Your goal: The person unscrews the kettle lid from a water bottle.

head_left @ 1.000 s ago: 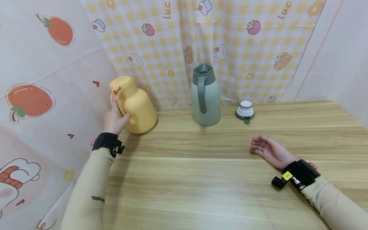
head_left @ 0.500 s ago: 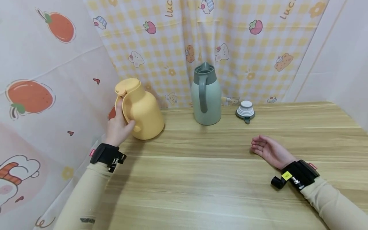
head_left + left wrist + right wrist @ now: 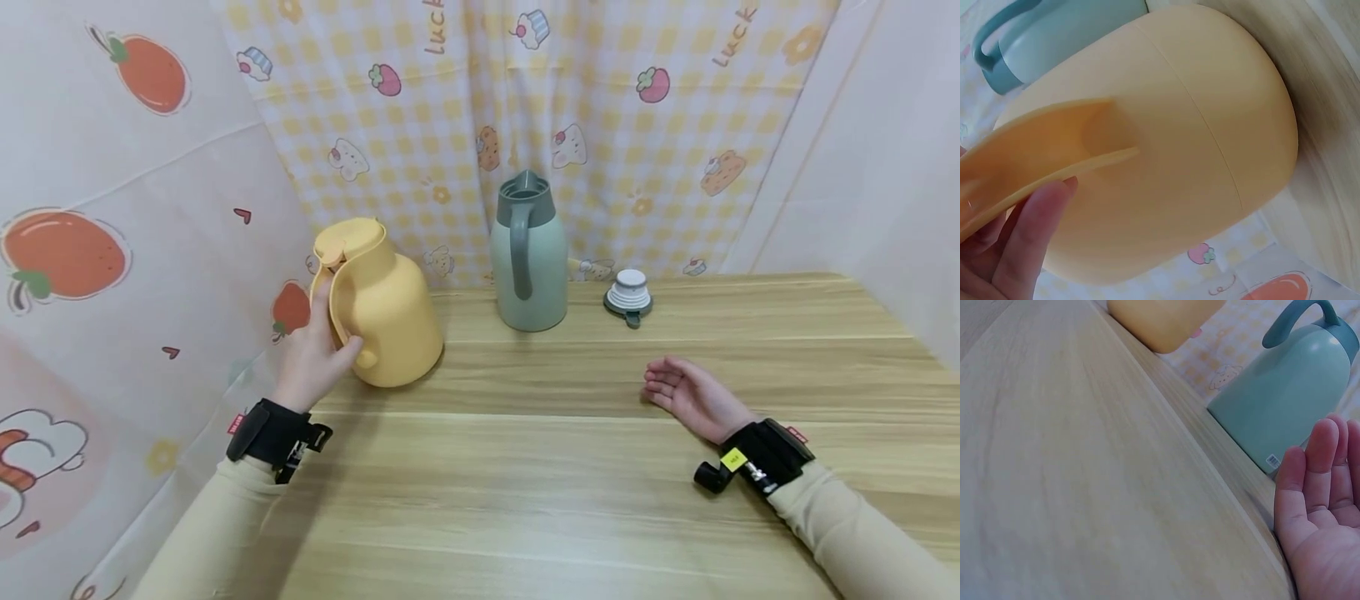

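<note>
My left hand (image 3: 309,367) grips the handle of a yellow thermal jug (image 3: 397,317) at the left of the table. In the left wrist view, fingers curl round the handle (image 3: 1041,178) and the jug's rounded body fills the middle. Its yellow lid (image 3: 348,239) is on. The jug leans a little to the left; whether its base touches the table I cannot tell. My right hand (image 3: 697,400) rests on the table at the right, palm turned inward, fingers relaxed and holding nothing. In the right wrist view, its fingers (image 3: 1321,447) show in front of a green thermal jug (image 3: 1285,387).
The green jug stands upright near the back of the wooden table (image 3: 525,492), its top uncovered, handle facing me. To its right lies a white and dark-green stopper (image 3: 629,293). A checked curtain (image 3: 435,125) hangs behind, and a printed cloth (image 3: 150,275) borders the left side.
My left hand has brought the yellow jug to the right and nearer to me. The right hand stays on the table. The head view has shifted slightly.
</note>
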The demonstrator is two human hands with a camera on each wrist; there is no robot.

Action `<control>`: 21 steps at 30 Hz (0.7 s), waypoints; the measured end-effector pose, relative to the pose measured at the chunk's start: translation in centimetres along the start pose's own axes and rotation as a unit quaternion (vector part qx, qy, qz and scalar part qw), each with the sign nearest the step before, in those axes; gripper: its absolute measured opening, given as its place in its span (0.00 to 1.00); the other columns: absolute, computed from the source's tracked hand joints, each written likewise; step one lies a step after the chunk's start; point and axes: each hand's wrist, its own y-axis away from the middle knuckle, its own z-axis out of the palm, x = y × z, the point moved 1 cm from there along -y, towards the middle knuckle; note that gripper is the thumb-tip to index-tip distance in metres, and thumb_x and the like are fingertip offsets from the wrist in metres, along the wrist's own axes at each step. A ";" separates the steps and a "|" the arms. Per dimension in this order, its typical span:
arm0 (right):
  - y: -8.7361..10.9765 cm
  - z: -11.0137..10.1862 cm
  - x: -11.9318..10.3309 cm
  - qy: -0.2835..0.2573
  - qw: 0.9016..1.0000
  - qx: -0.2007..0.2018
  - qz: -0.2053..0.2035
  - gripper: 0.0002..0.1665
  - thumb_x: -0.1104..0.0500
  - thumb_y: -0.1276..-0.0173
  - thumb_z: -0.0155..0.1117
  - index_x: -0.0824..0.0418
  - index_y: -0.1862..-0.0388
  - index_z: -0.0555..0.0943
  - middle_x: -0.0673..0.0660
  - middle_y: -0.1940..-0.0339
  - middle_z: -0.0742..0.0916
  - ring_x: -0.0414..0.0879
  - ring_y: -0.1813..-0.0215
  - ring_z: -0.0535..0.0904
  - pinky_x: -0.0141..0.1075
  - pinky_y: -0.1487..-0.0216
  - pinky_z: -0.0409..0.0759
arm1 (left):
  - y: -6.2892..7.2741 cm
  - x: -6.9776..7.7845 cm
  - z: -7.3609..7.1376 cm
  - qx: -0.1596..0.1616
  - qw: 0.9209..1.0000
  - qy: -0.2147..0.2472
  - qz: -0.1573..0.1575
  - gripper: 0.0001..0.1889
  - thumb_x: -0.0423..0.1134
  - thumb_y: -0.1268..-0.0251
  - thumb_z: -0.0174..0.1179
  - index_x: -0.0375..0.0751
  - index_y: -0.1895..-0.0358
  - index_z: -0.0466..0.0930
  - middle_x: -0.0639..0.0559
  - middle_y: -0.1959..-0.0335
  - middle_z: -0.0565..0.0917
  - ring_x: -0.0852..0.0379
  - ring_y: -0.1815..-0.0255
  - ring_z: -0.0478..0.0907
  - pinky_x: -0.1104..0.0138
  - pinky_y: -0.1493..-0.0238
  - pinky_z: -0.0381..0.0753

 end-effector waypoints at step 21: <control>0.1 0.1 0.3 0.003 1.000 0.010 -0.004 0.29 0.59 0.18 0.28 0.69 0.52 0.80 0.61 0.53 0.84 0.50 0.48 0.79 0.40 0.39 0.72 | 2.4 4.8 1.3 -0.002 0.988 0.073 0.137 0.46 0.28 0.52 0.60 0.44 0.25 0.51 0.62 0.88 0.63 0.71 0.92 0.58 0.73 0.91 0.60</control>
